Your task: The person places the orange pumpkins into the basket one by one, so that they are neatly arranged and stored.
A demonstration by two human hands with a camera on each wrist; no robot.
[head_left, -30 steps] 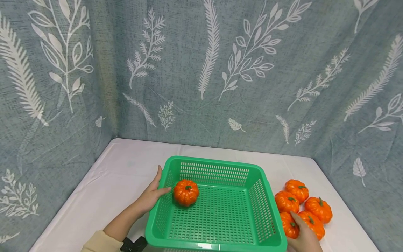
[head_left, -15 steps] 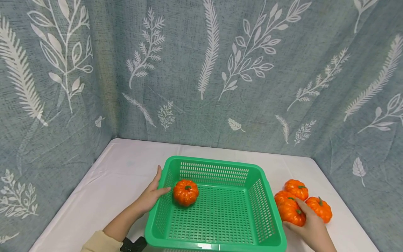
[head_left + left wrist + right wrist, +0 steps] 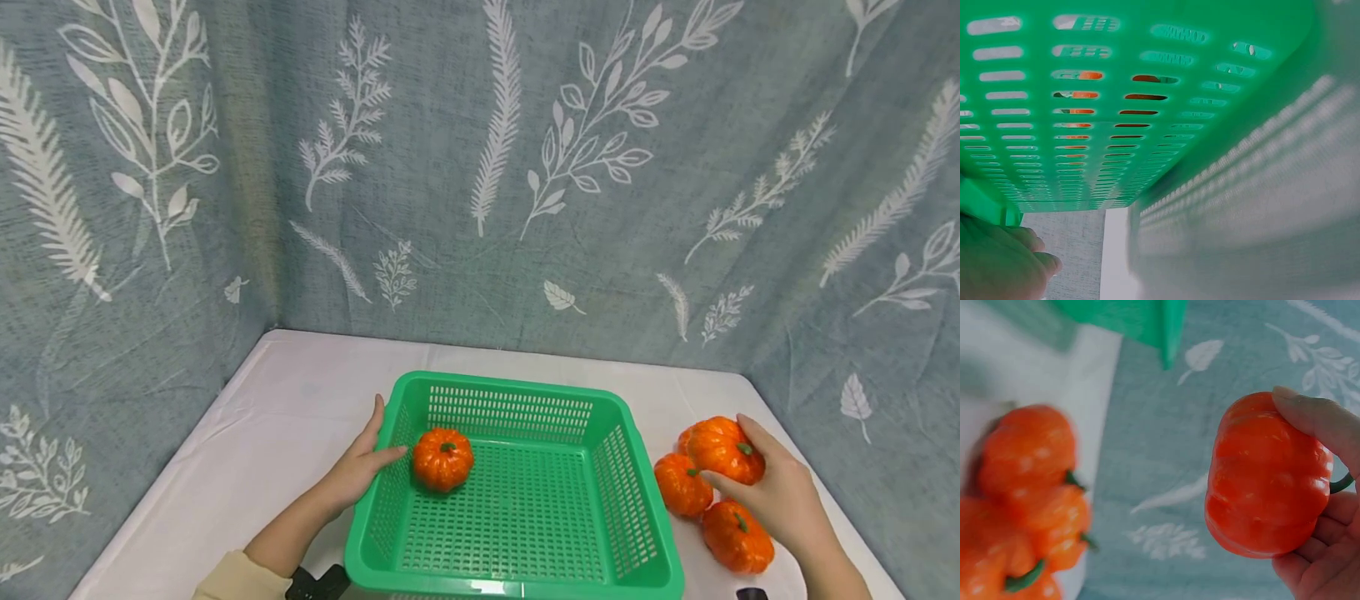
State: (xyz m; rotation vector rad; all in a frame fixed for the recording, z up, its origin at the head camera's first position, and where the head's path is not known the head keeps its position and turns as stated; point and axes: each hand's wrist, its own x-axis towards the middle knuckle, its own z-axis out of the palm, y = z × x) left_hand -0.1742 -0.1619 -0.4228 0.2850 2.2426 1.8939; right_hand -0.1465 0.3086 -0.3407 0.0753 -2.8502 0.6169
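In the head view, a green plastic basket [image 3: 510, 385] with slotted walls stands on the table, an orange toy pumpkin [image 3: 443, 460] inside at its left. My left hand [image 3: 354, 473] holds the left rim, thumb over the edge; the left wrist view has the hand [image 3: 1004, 259] at lower left beside the basket wall [image 3: 1104, 134]. My right hand [image 3: 783, 496] grips a second pumpkin [image 3: 722, 450] above others right of the basket. In the right wrist view, thumb and fingers lie around this pumpkin [image 3: 1266, 481], its green stem towards the palm.
Loose pumpkins lie on the white cloth right of the basket: one by its wall [image 3: 682, 486], one nearer me [image 3: 738, 537], another partly hidden behind the held one. Leaf-patterned curtains [image 3: 450, 183] stand behind the table [image 3: 322, 367] and along both sides.
My right hand has taken the pumpkin nearest the basket's front right, then lifted it away from me and to the right. The left hand and basket have stayed in place.
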